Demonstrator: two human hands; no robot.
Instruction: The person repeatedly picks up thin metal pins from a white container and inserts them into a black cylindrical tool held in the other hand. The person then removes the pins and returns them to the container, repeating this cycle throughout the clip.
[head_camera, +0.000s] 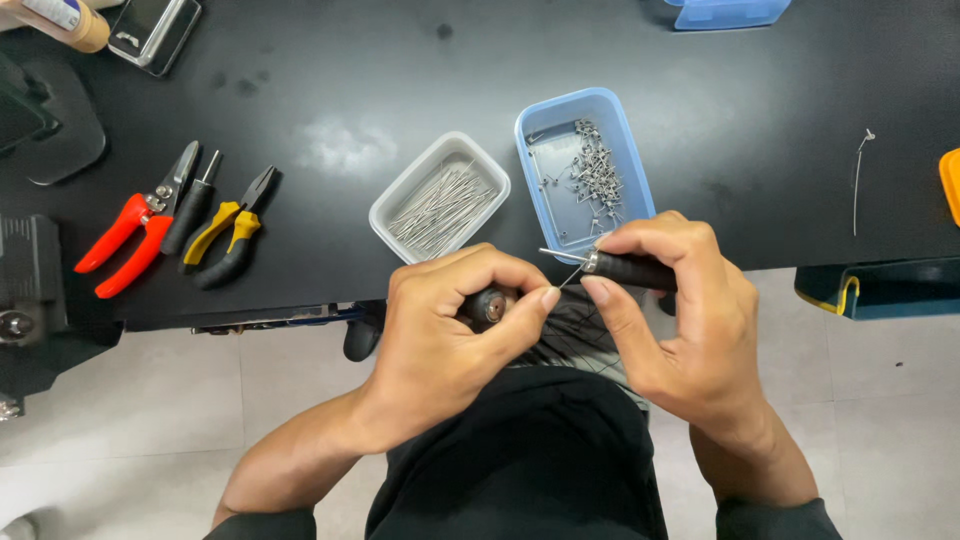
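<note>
My left hand (455, 325) is closed around a small dark round tool (490, 305), held just off the front edge of the black table (400, 90). My right hand (675, 320) grips a black tool handle with a metal collar (630, 268). A thin metal pin (568, 276) runs between the two hands, touched by my left thumb and my right fingertips. Just beyond the hands stand a grey tray of straight metal pins (440, 197) and a blue tray of small bent metal pieces (585, 172).
Red-handled cutters (135, 230), a black tool (190, 210) and yellow-handled pliers (232, 230) lie at the left. A loose wire (860, 180) lies at the right. A blue box (728, 12) sits at the far edge, a dark bin (880, 288) at the right front.
</note>
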